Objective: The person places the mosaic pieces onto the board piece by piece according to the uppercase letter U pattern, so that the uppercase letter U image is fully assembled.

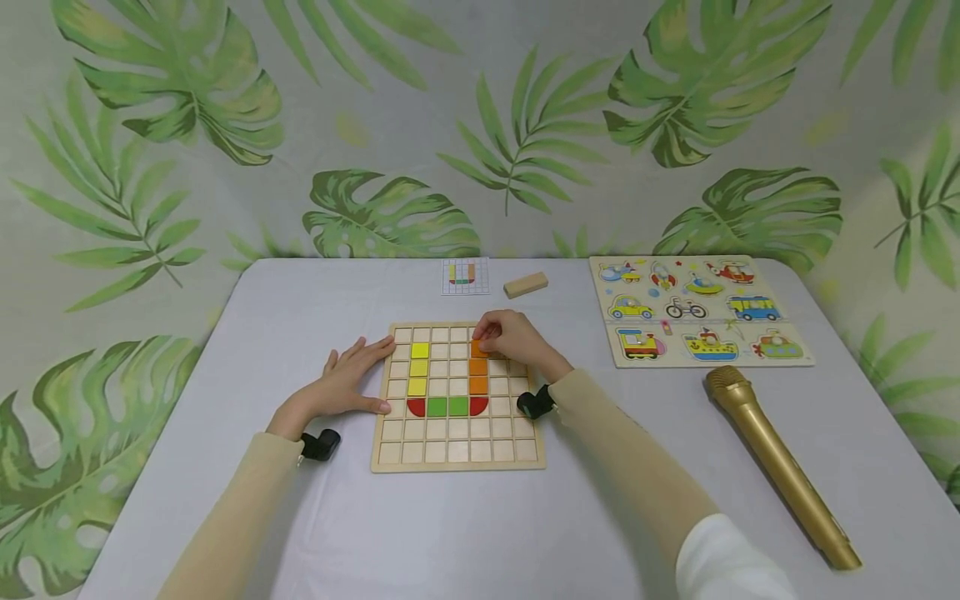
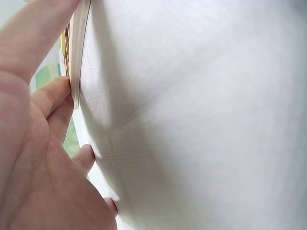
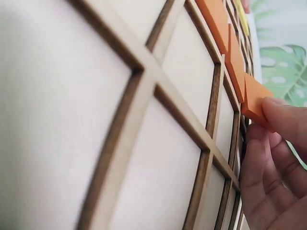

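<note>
A wooden grid board (image 1: 458, 451) lies on the table, with coloured tiles set in a U shape. Yellow square tiles (image 1: 417, 367) form its left side, orange square tiles (image 1: 477, 384) its right. Green square tiles (image 1: 447, 407) run along the bottom between two rounded red tiles (image 1: 478, 407). My right hand (image 1: 517, 340) pinches an orange square tile (image 3: 256, 98) between thumb and fingers; it stands tilted at the top of the orange column. My left hand (image 1: 337, 385), fingers spread, touches the board's left edge with a fingertip and the thumb.
Behind the board lie a small printed card (image 1: 465, 287) with a coloured U pattern and a plain wooden block (image 1: 526, 285). A vehicle puzzle board (image 1: 671, 357) rests at the back right. In front of it lies a gold microphone (image 1: 783, 467).
</note>
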The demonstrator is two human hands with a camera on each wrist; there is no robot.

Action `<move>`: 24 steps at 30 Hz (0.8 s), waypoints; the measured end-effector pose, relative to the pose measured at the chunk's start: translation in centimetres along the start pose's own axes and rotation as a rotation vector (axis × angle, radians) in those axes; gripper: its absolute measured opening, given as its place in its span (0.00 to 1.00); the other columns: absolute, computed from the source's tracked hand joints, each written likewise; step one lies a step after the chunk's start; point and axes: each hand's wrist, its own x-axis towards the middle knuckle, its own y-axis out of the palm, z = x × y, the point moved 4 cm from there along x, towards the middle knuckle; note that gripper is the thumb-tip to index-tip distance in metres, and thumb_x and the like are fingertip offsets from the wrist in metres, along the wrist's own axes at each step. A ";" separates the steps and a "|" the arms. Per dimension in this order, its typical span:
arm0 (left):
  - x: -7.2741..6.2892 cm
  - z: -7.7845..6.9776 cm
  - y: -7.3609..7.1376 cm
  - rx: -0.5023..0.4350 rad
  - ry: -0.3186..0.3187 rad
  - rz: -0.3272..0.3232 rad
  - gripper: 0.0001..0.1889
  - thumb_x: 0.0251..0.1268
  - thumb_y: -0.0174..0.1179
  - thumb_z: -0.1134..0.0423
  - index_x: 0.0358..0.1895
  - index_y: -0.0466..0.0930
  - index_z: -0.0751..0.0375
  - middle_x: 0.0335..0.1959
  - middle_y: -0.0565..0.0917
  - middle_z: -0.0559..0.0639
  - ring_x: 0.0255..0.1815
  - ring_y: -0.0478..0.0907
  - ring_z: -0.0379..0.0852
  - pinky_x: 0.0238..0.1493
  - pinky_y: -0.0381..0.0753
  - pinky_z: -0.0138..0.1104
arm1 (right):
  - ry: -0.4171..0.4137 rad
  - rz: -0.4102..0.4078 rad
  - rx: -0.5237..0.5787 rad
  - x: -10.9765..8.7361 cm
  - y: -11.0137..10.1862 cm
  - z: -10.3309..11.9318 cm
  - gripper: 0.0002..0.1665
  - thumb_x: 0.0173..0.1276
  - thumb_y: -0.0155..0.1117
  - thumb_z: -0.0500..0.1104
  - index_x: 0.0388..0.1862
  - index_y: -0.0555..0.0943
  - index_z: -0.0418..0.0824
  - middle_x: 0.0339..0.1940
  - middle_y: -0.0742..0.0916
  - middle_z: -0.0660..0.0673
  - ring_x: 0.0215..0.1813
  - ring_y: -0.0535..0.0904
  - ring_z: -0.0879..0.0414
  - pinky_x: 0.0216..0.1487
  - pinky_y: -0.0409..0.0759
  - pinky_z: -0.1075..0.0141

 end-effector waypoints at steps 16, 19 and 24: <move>0.1 0.0 0.0 -0.006 -0.004 0.002 0.55 0.48 0.71 0.43 0.76 0.49 0.59 0.77 0.47 0.54 0.75 0.32 0.63 0.63 0.24 0.65 | 0.055 -0.032 -0.076 -0.3 0.4 0.5 0.04 0.60 0.65 0.30 0.33 0.81 0.37 0.30 0.82 0.46 0.34 0.75 0.54 0.40 0.74 0.66; 0.1 0.0 -0.1 -0.009 -0.001 0.001 0.55 0.48 0.72 0.44 0.76 0.49 0.59 0.77 0.47 0.54 0.75 0.33 0.63 0.63 0.24 0.65 | 0.049 -0.049 -0.029 -0.7 0.0 0.4 0.04 0.61 0.64 0.31 0.35 0.81 0.36 0.31 0.83 0.45 0.35 0.76 0.53 0.41 0.75 0.64; 0.1 0.0 -0.3 -0.006 -0.003 0.005 0.53 0.51 0.70 0.43 0.76 0.49 0.58 0.77 0.47 0.54 0.75 0.33 0.64 0.63 0.25 0.66 | 0.047 -0.108 -0.004 -1.8 -1.4 -0.3 0.06 0.64 0.64 0.33 0.39 0.81 0.34 0.34 0.84 0.43 0.38 0.78 0.51 0.43 0.76 0.63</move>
